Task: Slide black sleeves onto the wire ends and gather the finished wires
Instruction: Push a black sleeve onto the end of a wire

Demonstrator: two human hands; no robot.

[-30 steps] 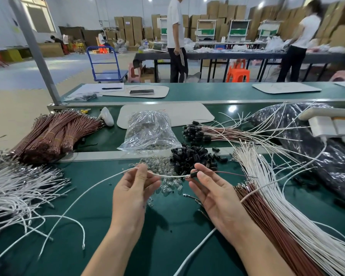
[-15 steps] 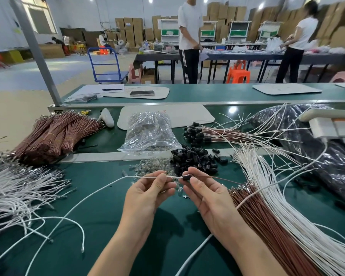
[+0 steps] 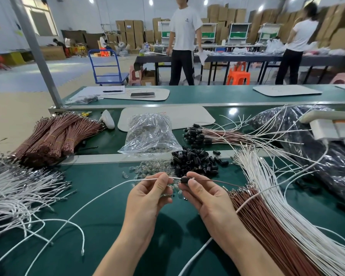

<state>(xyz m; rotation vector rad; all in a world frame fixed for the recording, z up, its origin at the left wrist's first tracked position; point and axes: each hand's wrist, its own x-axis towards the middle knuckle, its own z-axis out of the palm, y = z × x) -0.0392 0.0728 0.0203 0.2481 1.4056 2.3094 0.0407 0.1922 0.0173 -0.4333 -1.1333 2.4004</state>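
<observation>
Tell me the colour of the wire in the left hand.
White: the wire pinched by the left hand, clearest in the head view.

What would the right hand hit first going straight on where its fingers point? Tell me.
Probably the loose sleeve pile just beyond the right hand, which pinches one sleeve; height is unclear, so it might pass over.

A single wide-angle camera on the person's head faces forward and down, close above the green counter [image 3: 108, 216], left hand [image 3: 147, 200] and right hand [image 3: 205, 198] nearest, workshop hall beyond.
</observation>
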